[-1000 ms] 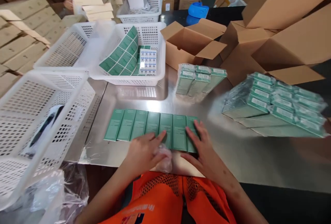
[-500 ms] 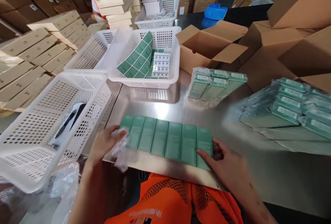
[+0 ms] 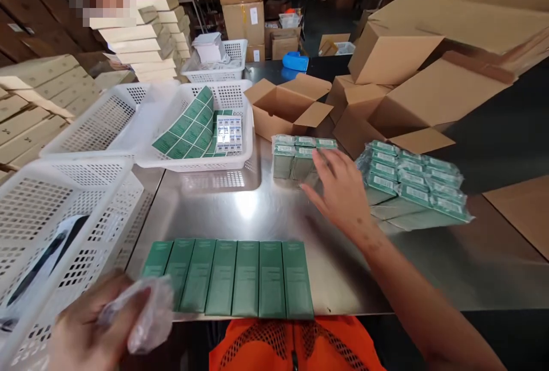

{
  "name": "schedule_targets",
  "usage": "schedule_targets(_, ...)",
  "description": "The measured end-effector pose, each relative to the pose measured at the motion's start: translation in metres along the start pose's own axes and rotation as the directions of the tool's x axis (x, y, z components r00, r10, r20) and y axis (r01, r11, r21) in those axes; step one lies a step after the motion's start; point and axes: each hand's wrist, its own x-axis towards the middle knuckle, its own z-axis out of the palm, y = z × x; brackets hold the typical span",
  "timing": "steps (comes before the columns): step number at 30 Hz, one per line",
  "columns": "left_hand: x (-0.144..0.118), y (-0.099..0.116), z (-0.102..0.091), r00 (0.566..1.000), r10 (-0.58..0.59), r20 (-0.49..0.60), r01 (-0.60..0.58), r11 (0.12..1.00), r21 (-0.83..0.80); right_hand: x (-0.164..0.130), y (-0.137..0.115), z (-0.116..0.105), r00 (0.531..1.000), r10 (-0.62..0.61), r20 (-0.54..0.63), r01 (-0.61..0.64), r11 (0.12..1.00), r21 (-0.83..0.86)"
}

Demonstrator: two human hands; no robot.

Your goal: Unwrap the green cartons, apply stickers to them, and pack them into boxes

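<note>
Several slim green boxes lie side by side in a row along the near edge of the metal table. At lower left, my left hand is closed on a crumpled clear plastic wrapper, just left of the row. My right hand reaches over the table with fingers apart. Its fingertips are at the right side of a small block of green boxes in clear film; whether they touch it I cannot tell. To its right stands a larger film-wrapped block of green boxes with white labels on their ends.
A white basket holds green and white label sheets. Another white basket stands at left. Open cardboard cartons sit at the back and right. Pale boxes are stacked at the far left, near another person.
My right hand has left the row's right end and moved up to the small wrapped block. My left hand has drawn down and left with the plastic wrapper. The view has shifted.
</note>
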Motion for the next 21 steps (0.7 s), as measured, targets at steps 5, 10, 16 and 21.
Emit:
schedule_targets(5,0.002,0.062,0.034,0.945,0.325,0.044,-0.272,0.851,-0.45,0.027,0.002,0.025,0.996,-0.054,0.065,0.058,0.997,-0.06)
schedule_targets(10,0.007,0.082,0.067,0.977,0.154,0.147,-0.03,0.782,-0.623,-0.024,0.0,0.011,0.985,0.171,-0.002,-0.163,0.941,0.297)
schedule_targets(16,0.049,0.126,0.107,0.951,0.204,0.23,0.06,0.61,-0.79,-0.088,-0.038,-0.014,0.845,0.527,0.084,-0.346,0.42,0.839)
schedule_targets(21,0.054,0.149,0.124,0.905,0.23,-0.358,-0.418,0.637,-0.648,-0.107,-0.059,-0.005,0.764,0.557,0.325,-0.356,-0.056,0.933)
